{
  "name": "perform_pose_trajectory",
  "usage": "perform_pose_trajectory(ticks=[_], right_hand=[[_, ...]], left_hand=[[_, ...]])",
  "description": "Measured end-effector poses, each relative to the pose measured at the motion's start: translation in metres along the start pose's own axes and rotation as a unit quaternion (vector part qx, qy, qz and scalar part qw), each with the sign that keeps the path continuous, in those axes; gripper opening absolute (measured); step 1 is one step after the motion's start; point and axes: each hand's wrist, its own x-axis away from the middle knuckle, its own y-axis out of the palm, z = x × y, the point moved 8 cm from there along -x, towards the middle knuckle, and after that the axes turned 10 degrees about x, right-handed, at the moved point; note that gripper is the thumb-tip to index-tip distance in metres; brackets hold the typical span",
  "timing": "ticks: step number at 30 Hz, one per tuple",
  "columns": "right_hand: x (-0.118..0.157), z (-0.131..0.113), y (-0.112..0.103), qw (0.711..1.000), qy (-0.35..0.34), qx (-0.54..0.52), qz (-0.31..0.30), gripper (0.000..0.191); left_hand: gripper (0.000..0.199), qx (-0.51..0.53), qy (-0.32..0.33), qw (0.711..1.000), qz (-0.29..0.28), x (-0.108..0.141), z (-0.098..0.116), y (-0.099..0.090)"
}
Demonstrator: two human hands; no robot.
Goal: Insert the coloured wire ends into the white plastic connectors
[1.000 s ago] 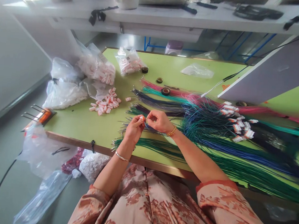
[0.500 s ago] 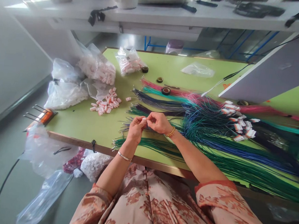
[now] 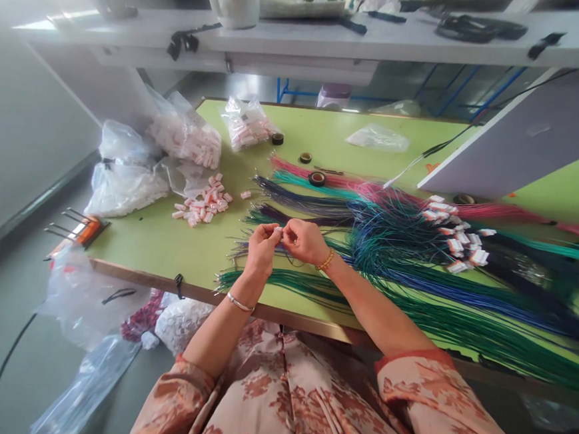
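While the left hand (image 3: 263,247) is raised just above the worktop (image 3: 151,249), its grip is clamped, thumb against fingers, on a small white connector (image 3: 278,231), most of which the fingertips hide. The right hand (image 3: 306,242) meets it from the other side, its grip drawn together right beside the connector; whether a wire is caught between those fingertips cannot be told at this size. A silver bangle (image 3: 239,303) circles the left wrist and a gold bracelet (image 3: 327,259) the right.

Below and beyond the hands, long wires stretch off to the right: green wires (image 3: 412,320) near the front edge, blue wires (image 3: 468,293) behind them, pink wires (image 3: 500,213) toward the back. A cluster of white-and-orange connectors (image 3: 461,237) lies over the bundles.

Left of the hands is a loose heap of pink-and-white pieces (image 3: 204,203), with a single piece (image 3: 246,195) just apart from it. Behind the heap, a large plastic bag (image 3: 195,143) holds similar pieces, as does a smaller bag (image 3: 249,128) to its right. A roll of black tape (image 3: 317,178) rests by the pink wires
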Motion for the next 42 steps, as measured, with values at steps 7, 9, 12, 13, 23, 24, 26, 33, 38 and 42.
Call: perform_pose_trajectory(ticks=[7, 9, 12, 13, 23, 24, 26, 33, 38, 42], right_hand=[[-0.048, 0.044, -0.028, 0.991, 0.047, -0.121, -0.028, 0.023], [-0.076, 0.072, -0.03, 0.993, 0.095, -0.074, 0.0, 0.023], [-0.107, 0.107, -0.005, 0.986, 0.15, 0.051, -0.06, 0.015], [-0.113, 0.117, 0.006, 0.978, 0.167, 0.091, -0.087, 0.014], [-0.118, 0.138, 0.034, 0.951, 0.145, 0.216, -0.168, 0.018], [-0.118, 0.136, 0.033, 0.949, 0.132, 0.231, -0.166, 0.018], [-0.12, 0.131, 0.028, 0.946, 0.103, 0.266, -0.155, 0.02], [-0.127, 0.125, 0.025, 0.934, 0.071, 0.289, -0.196, 0.02], [-0.134, 0.129, 0.028, 0.962, 0.092, 0.176, -0.187, 0.015], [-0.148, 0.121, 0.037, 0.985, 0.116, 0.042, -0.118, 0.01]], left_hand=[[0.025, 0.056, -0.037, 0.997, -0.049, -0.014, 0.005, 0.012], [0.026, 0.069, -0.046, 0.995, -0.051, -0.02, 0.002, 0.011], [0.027, 0.075, -0.063, 0.994, -0.055, -0.023, -0.003, 0.008], [0.027, 0.077, -0.063, 0.993, -0.059, -0.023, -0.004, 0.007], [0.031, 0.096, -0.077, 0.991, -0.06, -0.022, -0.007, 0.003], [0.032, 0.097, -0.08, 0.99, -0.061, -0.021, -0.008, 0.004], [0.031, 0.095, -0.085, 0.99, -0.065, -0.02, -0.007, 0.005], [0.03, 0.095, -0.082, 0.99, -0.061, -0.016, -0.005, 0.004], [0.032, 0.099, -0.083, 0.989, -0.071, -0.016, -0.006, 0.005], [0.032, 0.1, -0.084, 0.989, -0.072, -0.015, -0.006, 0.006]])
